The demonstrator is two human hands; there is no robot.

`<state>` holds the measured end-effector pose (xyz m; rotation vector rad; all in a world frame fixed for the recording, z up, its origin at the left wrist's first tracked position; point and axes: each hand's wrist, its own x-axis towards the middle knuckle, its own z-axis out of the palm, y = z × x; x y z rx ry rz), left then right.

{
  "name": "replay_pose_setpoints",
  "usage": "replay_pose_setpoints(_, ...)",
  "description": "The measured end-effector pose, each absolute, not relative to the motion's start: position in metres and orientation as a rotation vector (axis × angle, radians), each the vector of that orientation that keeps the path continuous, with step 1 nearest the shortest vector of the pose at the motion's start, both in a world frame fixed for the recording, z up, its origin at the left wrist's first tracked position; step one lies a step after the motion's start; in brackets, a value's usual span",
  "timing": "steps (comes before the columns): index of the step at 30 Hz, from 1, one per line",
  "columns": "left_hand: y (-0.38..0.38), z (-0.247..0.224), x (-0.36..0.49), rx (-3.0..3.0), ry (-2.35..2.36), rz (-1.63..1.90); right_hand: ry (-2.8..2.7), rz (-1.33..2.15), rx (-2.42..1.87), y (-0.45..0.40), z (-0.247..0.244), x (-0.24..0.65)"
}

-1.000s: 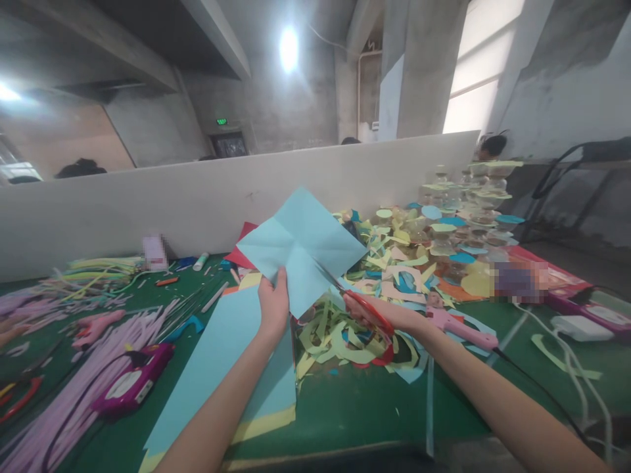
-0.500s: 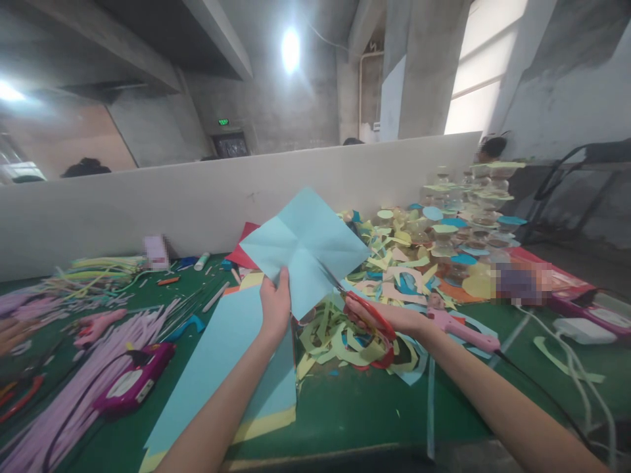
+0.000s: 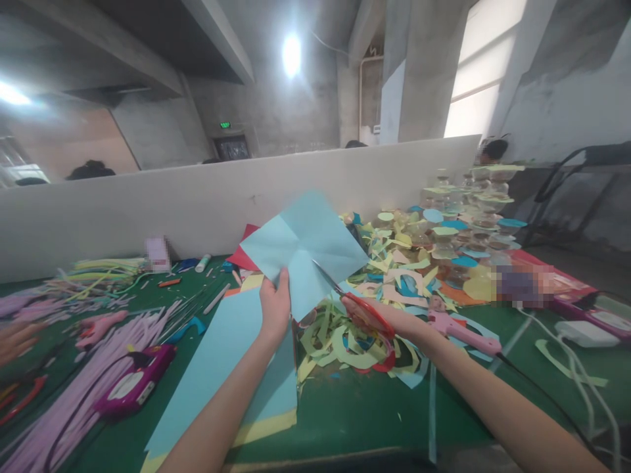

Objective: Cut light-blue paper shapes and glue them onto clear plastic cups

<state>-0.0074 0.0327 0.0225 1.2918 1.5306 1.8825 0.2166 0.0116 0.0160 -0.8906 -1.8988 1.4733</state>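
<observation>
A light blue square of paper [image 3: 323,226], marked with crossing fold lines, is held up over the table. My left hand [image 3: 276,299] grips it near the lower left edge, thumb on top. In my right hand [image 3: 362,312] is a pair of red-handled scissors [image 3: 377,315], the fingers closed on the handles. The scissor blades point up and left and lie at a cut in the paper, near its centre. Below the left forearm rests a stack of light blue sheets [image 3: 217,368], with yellow showing at its lower edge.
Curled paper offcuts [image 3: 345,348] lie beneath the scissors. A pink glue gun [image 3: 463,332] is at right, near stacked clear cups with paper discs [image 3: 453,223]. Left are lilac strips [image 3: 98,374], a purple box [image 3: 135,381] and another person's hand [image 3: 20,341]. A white partition [image 3: 207,197] runs behind.
The scissors have moved slightly up and left, further into the paper. The paper's lower part is bent a little more. At far left the other person's hand has shifted.
</observation>
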Motion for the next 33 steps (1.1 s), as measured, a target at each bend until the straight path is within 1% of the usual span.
replay_pose_setpoints(3, 0.033, 0.023, -0.007, 1.286, 1.513, 1.893, -1.914, 1.524, -0.890, 0.011, 0.016, 0.215)
replay_pose_setpoints(11, 0.033, 0.021, -0.008, 1.268, 1.516, 1.891, -1.965, 1.456, -0.925, 0.014, 0.013, 0.216)
replay_pose_setpoints(23, 0.030, 0.025, -0.007, 1.236, 1.504, 1.879, -1.890, 1.573, -0.820, 0.013, 0.011, 0.215)
replay_pose_setpoints(33, 0.024, 0.028, 0.003, 1.264, 1.526, 1.818, -1.884, 1.610, -0.837, 0.010, 0.011, 0.213)
